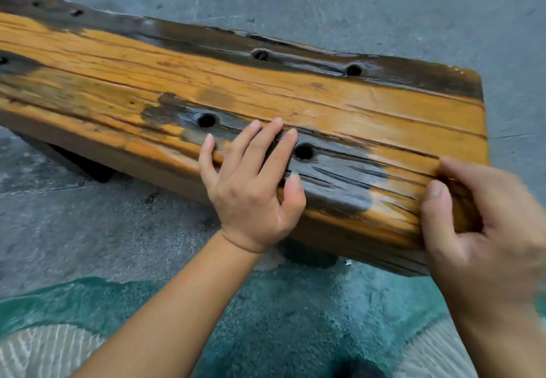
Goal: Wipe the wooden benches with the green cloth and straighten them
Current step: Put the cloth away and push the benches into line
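Under everything, the grey concrete floor (384, 8), with a teal-green patch (280, 318) at the lower edge; cannot tell whether paint, clothing or something else. Slantwise across the floor, the wooden bench (266, 88): long, orange-brown with dark worn bands, standing on dark legs (310, 258) only partly seen beneath. Right end in view, left end cut off by the frame.

Flat on the top surface (354, 102) near the front edge, the left grip (251, 182): open, fingers (266, 141) straight, holding nothing. At the near right corner of the bench, the right grip (478, 218): blurred, closed around the wood, thumb on top. Several round dark holes (303, 151) in the wood, one just beside the left fingers. In neither grip the green cloth, and nowhere clearly seen.

Judging from this, straightening in hand, not wiping. Possible trouble from here:
- pulling only at the corner, and so swinging the bench further askew;
- scraping or tipping on the rough floor from too quick a pull;
- a splinter from the cracked grain under the flat palm;
- wiping left undone for lack of the cloth.
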Demonstrator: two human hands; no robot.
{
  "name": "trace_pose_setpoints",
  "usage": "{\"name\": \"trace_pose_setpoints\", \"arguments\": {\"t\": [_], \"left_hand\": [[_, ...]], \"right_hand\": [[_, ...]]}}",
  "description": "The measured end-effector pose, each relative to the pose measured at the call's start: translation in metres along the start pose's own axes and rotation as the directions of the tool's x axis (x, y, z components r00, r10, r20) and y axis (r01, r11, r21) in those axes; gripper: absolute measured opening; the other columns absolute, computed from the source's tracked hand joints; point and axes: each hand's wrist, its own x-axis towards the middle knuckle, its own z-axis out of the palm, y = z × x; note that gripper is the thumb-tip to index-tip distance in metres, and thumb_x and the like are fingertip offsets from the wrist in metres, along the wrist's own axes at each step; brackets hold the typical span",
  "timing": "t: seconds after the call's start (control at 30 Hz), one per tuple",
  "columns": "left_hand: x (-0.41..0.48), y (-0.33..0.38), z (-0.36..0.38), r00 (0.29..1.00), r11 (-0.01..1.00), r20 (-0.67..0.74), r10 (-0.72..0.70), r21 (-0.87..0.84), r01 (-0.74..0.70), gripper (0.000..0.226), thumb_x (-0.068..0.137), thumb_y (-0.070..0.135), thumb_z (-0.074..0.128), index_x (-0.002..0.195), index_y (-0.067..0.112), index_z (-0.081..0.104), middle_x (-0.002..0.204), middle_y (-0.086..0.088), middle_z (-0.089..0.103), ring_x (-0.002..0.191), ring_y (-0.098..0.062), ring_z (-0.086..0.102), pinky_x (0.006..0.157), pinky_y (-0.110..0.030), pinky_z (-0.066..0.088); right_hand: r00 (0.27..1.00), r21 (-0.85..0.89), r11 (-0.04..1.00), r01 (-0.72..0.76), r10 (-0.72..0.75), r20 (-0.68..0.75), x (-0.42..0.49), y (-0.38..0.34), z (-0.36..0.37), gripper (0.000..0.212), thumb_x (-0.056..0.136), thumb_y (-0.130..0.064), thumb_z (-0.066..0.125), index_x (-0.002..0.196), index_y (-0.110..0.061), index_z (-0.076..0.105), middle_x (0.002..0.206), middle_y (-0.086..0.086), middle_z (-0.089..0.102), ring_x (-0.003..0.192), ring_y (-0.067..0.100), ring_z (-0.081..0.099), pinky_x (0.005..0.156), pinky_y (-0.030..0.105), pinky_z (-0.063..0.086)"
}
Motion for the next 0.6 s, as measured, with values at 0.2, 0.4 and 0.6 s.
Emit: {"name": "trace_pose_setpoints", "arguments": {"t": [0.2,0.4,0.6], "left_hand": [[0.038,0.016,0.048,0.996,0.993,0.018,-0.082,0.081,0.080,0.045,0.090,0.039,0.041,0.121,0.025,0.070,0.134,0.003,0.064,0.129,-0.020,0.055,0.115,-0.057,0.022],[0.076,0.022,0.094,0.996,0.983,0.010,-0.086,0.161,0.084,0.042,0.094,0.038,0.042,0.123,0.027,0.069,0.135,0.002,0.063,0.129,-0.022,0.055,0.113,-0.057,0.023],[0.107,0.026,0.140,0.997,0.980,0.034,-0.070,0.188,0.062,0.043,0.099,0.039,0.036,0.128,0.026,0.065,0.139,0.000,0.059,0.132,-0.023,0.051,0.113,-0.056,0.024]], "right_hand": [[0.988,-0.062,0.998,0.026,-0.035,-0.151,0.059,0.048,0.037,0.022,0.092,-0.011,0.054,0.100,-0.004,0.073,0.093,0.016,0.074,0.084,0.038,0.067,0.075,0.040,0.049],[0.979,-0.024,0.999,-0.021,0.016,-0.201,0.119,0.084,0.077,0.029,0.090,-0.012,0.048,0.099,-0.006,0.075,0.092,0.013,0.076,0.087,0.036,0.070,0.071,0.040,0.049],[0.948,0.122,0.975,-0.184,0.209,-0.240,0.172,0.117,0.117,0.036,0.089,-0.018,0.043,0.101,-0.015,0.077,0.094,0.006,0.077,0.085,0.030,0.069,0.074,0.035,0.047]]}}
